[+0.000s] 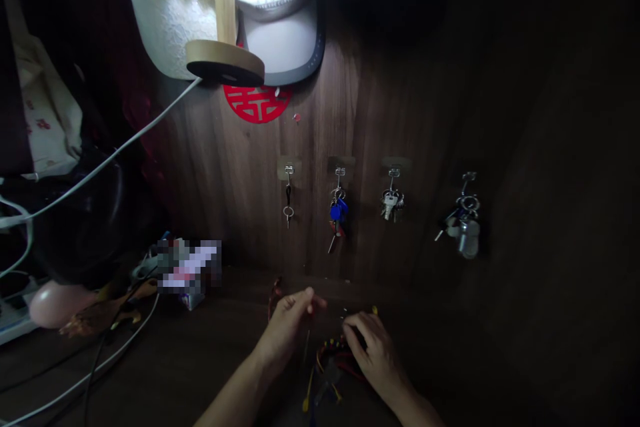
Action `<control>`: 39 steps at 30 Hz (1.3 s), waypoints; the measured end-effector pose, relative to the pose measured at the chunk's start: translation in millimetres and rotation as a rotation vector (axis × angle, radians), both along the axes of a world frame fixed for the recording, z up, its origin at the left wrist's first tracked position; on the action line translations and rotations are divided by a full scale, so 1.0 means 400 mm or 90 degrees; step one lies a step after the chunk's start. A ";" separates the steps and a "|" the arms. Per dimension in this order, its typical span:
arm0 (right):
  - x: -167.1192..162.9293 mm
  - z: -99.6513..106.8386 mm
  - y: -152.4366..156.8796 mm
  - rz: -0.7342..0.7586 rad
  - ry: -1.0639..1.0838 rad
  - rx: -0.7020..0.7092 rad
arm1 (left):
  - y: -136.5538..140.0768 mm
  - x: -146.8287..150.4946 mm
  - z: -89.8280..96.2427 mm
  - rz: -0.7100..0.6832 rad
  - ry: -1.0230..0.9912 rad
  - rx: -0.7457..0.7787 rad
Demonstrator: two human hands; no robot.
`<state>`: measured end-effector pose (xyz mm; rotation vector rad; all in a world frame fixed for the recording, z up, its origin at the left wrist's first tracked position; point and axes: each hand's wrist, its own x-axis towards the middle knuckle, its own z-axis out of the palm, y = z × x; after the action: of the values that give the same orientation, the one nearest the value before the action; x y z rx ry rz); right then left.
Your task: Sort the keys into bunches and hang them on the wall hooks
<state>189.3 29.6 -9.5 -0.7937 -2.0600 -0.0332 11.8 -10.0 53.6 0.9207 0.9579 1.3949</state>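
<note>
Low in the head view, my left hand (287, 323) is closed, thumb pressed toward the fingers. A thin, dim strip (307, 341) shows below its fingertips; whether it is held cannot be made out. My right hand (373, 350) is curled, its thumb and fingertips drawn together over small pale bits. Between and below the hands lies a dark tangle of braided cords (330, 349) with yellow parts, close to the right hand. A yellow cord end (306, 404) sticks out toward me. Left of my left hand is another reddish-brown braided cord (274, 297).
Four-hook row on the wooden wall: a small ring (289, 212), blue-tagged keys (336, 212), silver keys (390, 203) and a keyring with a metal fob (469, 237). A lamp with a wooden post (225, 7) hangs above. White cable (115, 153) and clutter lie left.
</note>
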 end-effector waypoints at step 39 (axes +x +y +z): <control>0.019 -0.011 0.019 -0.023 -0.006 -0.041 | 0.276 -0.150 0.354 0.488 0.523 0.413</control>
<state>197.0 37.2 -13.9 -0.8725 -2.0650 0.0094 -48.3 100.3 195.2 1.8180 1.6160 2.0878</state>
